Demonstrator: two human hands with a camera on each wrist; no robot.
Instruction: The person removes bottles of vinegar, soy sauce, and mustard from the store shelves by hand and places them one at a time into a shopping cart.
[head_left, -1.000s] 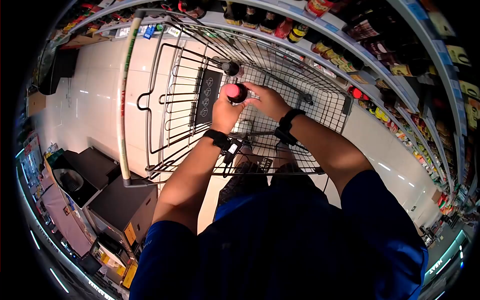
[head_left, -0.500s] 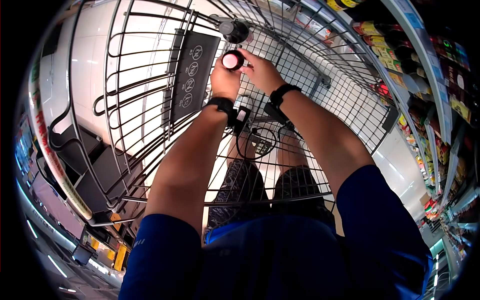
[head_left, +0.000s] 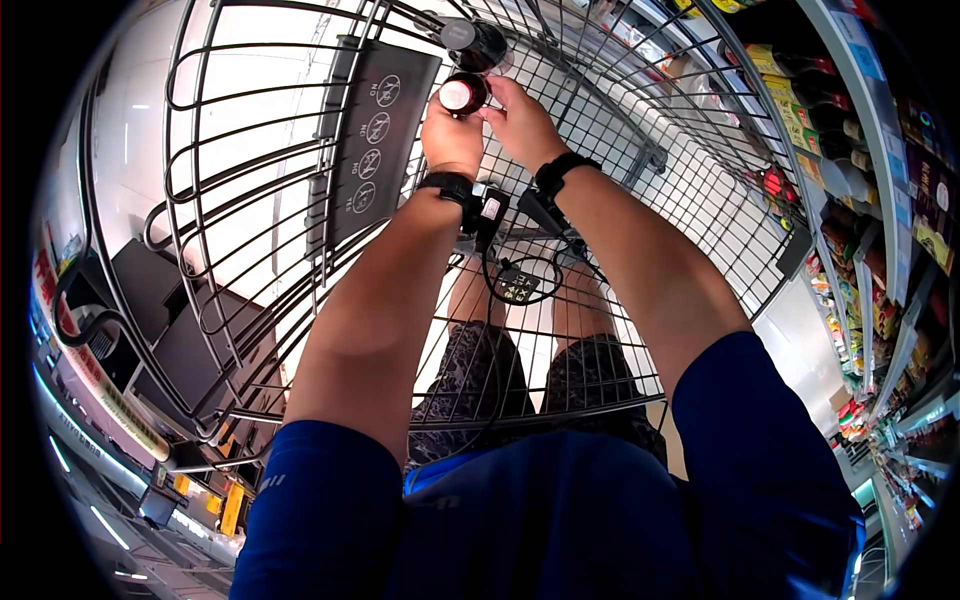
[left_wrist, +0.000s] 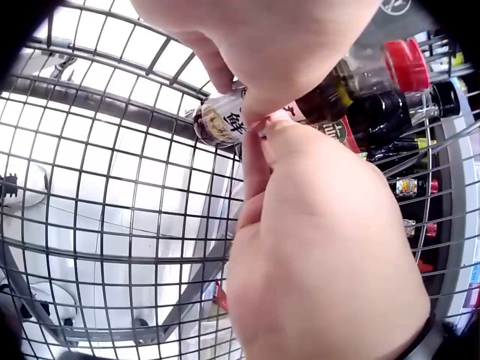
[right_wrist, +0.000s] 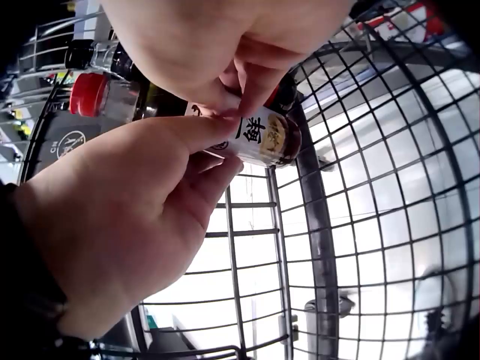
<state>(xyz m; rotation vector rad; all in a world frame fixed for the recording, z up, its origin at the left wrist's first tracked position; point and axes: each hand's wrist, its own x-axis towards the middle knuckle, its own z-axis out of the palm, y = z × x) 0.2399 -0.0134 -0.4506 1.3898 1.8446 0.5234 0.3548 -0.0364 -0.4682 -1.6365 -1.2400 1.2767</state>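
Note:
Both hands hold a sauce bottle point(right_wrist: 259, 139) with dark contents, a red cap and a white label with dark characters. In the head view the bottle point(head_left: 462, 95) points its cap up toward me, over the shopping cart. My left hand point(head_left: 452, 140) grips it from the left, thumb across the label. My right hand point(head_left: 522, 125) pinches it from the right, the thumbs close together on the label. A second dark bottle point(head_left: 474, 45) with a black cap stands just beyond, inside the cart.
The wire cart basket point(head_left: 600, 190) surrounds both hands, and its grey seat panel point(head_left: 375, 150) is at the left. Shelves point(head_left: 850, 130) packed with bottles and packets run along the right. Dark boxes point(head_left: 190, 340) stand outside the cart at the left.
The cart has come closer and fills more of the head view. Both hands have moved up in the view with the bottle, nearer the second bottle, and keep their hold.

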